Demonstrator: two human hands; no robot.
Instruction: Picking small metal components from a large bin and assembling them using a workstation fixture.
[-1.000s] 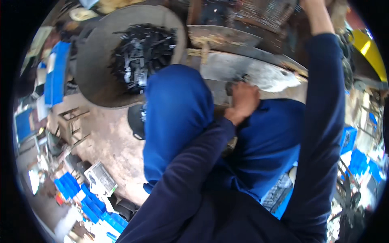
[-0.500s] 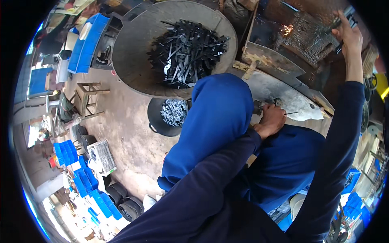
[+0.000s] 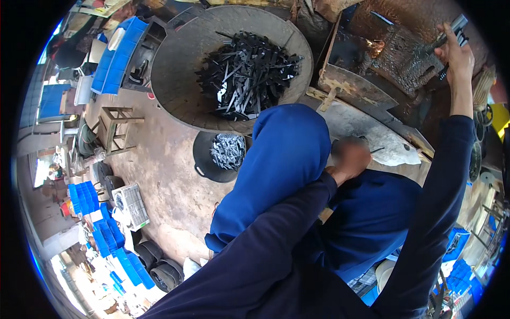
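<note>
My left hand (image 3: 353, 159) is closed in front of my knees, its fingers blurred. A thin dark rod (image 3: 377, 150) sticks out on its right side; what the fingers wrap round is hidden. At the upper right my right hand (image 3: 459, 57) grips a grey metal bar (image 3: 458, 24), with several dark narrow ends showing beside the fingers. To its left lies a wet, brown, rough-surfaced block (image 3: 405, 59) inside a rusty metal trough (image 3: 353, 80). A small orange glow of sparks (image 3: 375, 48) shows at the block's left edge.
A wide round metal pan (image 3: 175, 80) heaped with dark metal strips (image 3: 247, 74) stands ahead of my knee. Below it sits a black bucket (image 3: 204, 169) of small silvery pieces (image 3: 228, 150). A wooden stool (image 3: 121, 127), blue bins (image 3: 109, 234) and a white fan unit (image 3: 132, 206) are at left.
The orange sparks have become smaller and dimmer. My right hand has shifted slightly downward with the bar. My left hand has moved a little to the left and turned blurry.
</note>
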